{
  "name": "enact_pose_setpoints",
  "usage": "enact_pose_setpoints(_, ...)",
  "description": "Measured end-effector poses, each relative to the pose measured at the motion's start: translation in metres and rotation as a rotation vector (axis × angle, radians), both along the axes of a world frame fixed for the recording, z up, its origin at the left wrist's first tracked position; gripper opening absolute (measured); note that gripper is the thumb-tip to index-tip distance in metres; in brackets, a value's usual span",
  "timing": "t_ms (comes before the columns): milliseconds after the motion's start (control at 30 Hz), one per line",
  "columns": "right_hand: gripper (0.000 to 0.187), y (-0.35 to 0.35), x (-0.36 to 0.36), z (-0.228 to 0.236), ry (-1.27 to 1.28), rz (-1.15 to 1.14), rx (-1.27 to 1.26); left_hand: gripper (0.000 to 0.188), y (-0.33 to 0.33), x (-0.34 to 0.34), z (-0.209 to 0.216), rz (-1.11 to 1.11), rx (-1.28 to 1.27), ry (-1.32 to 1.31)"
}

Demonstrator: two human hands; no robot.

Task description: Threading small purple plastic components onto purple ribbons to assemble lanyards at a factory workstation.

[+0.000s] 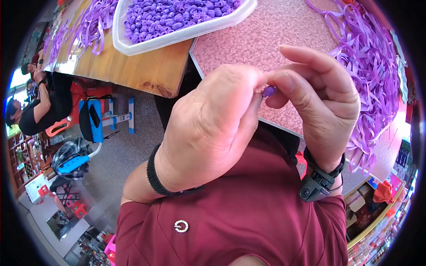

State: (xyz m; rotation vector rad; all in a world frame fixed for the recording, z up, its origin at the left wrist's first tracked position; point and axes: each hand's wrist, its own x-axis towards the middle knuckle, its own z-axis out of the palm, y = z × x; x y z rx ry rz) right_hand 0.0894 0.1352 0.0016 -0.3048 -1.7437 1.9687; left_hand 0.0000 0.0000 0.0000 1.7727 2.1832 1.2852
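My left hand [213, 119] is raised in front of my chest, its back toward me and its fingers curled closed. At its fingertips shows a small purple plastic piece [268, 91], mostly hidden by the fingers. My right hand [321, 95] meets it from the right, thumb and a finger pinched together right beside the piece while another finger stays lifted. What the right pinch holds, if anything, is covered. Both hands hover over the near edge of a pink-patterned table [248, 46].
A white plastic tray [186, 35] full of small purple plastic pieces straddles the wooden table [146, 73] and the pink one. Purple ribbons [368, 75] pile at the right; more ribbons [95, 22] lie far left. Another person [44, 97] sits at left, near a blue-and-white stand [128, 116].
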Motion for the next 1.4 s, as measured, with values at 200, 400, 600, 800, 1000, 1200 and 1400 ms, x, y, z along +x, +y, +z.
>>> enact_pose_setpoints(200, 0.027, -0.017, -0.003, -0.007, -0.055, -0.052, -0.126, 0.036, -0.003, 0.009, 0.0, 0.073, 0.117, -0.357)
enact_pose_setpoints(400, 0.028, -0.018, 0.006, -0.015, -0.048, -0.059, 0.011, 0.026, -0.009, -0.005, -0.006, 0.023, 0.037, -0.259)
enact_pose_setpoints(600, 0.027, 0.011, 0.04, -0.017, -0.044, -0.268, 0.379, 0.022, -0.011, -0.003, -0.006, 0.074, -0.015, -0.431)
enact_pose_setpoints(800, 0.017, 0.035, 0.08, -0.027, -0.191, -0.568, 0.507, 0.02, -0.013, -0.006, -0.015, 0.073, -0.027, -0.618)
enact_pose_setpoints(1000, 0.025, 0.05, 0.074, -0.022, -0.372, -0.34, 1.039, 0.02, -0.013, -0.013, -0.013, -0.112, -0.212, -0.8)
enact_pose_setpoints(1200, 0.021, 0.049, 0.072, -0.028, -0.363, -0.127, 1.189, 0.018, -0.004, -0.012, -0.011, -0.142, -0.181, -1.065)
enact_pose_setpoints(1400, 0.021, 0.025, 0.061, -0.021, -0.131, -0.02, 0.669, 0.019, 0.018, -0.007, -0.01, -0.261, -0.256, -1.591)
